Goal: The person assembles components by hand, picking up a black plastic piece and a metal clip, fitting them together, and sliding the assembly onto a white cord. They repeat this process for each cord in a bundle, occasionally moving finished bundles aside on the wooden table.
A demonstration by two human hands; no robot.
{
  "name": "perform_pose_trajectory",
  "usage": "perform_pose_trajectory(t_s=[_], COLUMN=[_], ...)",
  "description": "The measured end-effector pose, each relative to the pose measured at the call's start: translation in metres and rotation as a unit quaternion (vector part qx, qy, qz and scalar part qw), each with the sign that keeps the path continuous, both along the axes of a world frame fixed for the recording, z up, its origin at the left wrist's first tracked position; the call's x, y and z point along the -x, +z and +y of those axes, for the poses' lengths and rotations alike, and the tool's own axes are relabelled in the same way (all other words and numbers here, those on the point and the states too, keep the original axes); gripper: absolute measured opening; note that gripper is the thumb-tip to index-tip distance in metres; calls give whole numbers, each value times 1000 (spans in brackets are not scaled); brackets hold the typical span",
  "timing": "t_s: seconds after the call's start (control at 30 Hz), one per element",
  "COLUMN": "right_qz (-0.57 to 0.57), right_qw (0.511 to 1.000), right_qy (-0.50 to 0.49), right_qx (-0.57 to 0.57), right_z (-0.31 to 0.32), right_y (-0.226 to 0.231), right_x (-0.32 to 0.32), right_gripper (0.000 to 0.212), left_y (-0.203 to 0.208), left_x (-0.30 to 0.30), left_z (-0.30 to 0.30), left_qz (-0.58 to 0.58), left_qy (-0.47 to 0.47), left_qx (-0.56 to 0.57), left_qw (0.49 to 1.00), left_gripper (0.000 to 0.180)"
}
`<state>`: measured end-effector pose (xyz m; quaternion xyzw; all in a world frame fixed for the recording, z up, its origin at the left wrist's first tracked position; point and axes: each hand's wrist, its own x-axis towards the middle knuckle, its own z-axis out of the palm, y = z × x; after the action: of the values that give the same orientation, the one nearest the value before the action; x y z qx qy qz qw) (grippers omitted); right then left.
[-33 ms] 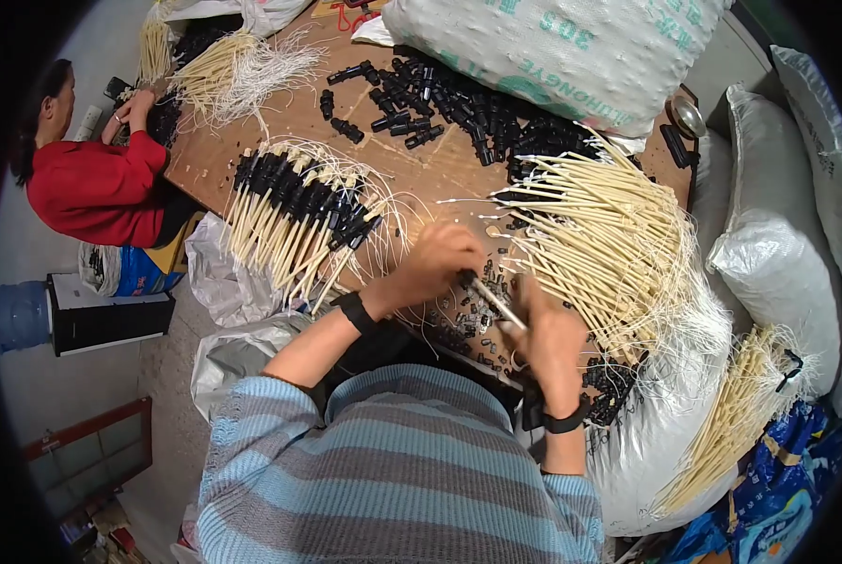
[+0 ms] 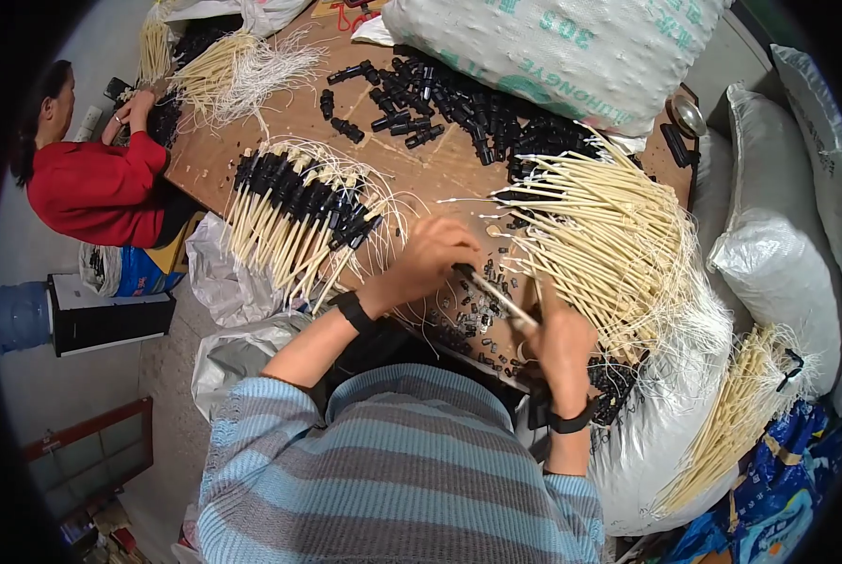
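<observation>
My left hand [image 2: 430,252] is closed round a small black plastic connector [image 2: 462,270], mostly hidden by the fingers. A thin cream rod [image 2: 504,301] runs from that connector down to the right. Its other end lies at the closed thumb and fingers of my right hand [image 2: 566,343]. Beyond my right hand spreads a large pile of cream rods [image 2: 609,240] with white thread ends. To the left of my left hand lies a bundle of rods with black connectors fitted [image 2: 299,202]. Tiny black parts [image 2: 477,310] are strewn on the table beneath both hands.
Loose black connectors [image 2: 407,108] are heaped on the brown table [image 2: 214,169] near a big white woven sack [image 2: 553,56]. More full sacks [image 2: 778,216] stand at the right. A person in red [image 2: 97,188] works at the far left, beside another thread-ended bundle [image 2: 219,75].
My right hand has shifted slightly right and down, showing more of the rod. My left hand has barely moved and keeps its grip on the connector.
</observation>
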<state>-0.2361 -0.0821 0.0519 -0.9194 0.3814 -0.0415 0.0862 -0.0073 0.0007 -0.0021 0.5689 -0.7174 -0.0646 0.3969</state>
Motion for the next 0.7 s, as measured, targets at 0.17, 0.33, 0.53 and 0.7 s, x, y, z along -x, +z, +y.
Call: perform_pose_trajectory(t_s=[0.17, 0.33, 0.53, 0.7], right_qz=[-259, -492, -300, -250], right_qw=[948, 673, 858, 938], right_qy=[32, -68, -3, 17], right_qx=[-183, -548, -417, -241], right_z=[3, -13, 10, 25], right_y=[-12, -22, -16, -19], right_x=[-12, 12, -13, -31], right_gripper=[31, 4, 20, 23], left_y=[39, 3, 9, 21], left_x=[34, 16, 19, 21], left_z=[5, 17, 6, 8], left_qz=[-65, -38, 392, 297], left_qy=[-16, 121, 103, 90], left_qx=[-112, -95, -282, -300], left_qw=[991, 987, 870, 902], left_gripper=[21, 18, 13, 23])
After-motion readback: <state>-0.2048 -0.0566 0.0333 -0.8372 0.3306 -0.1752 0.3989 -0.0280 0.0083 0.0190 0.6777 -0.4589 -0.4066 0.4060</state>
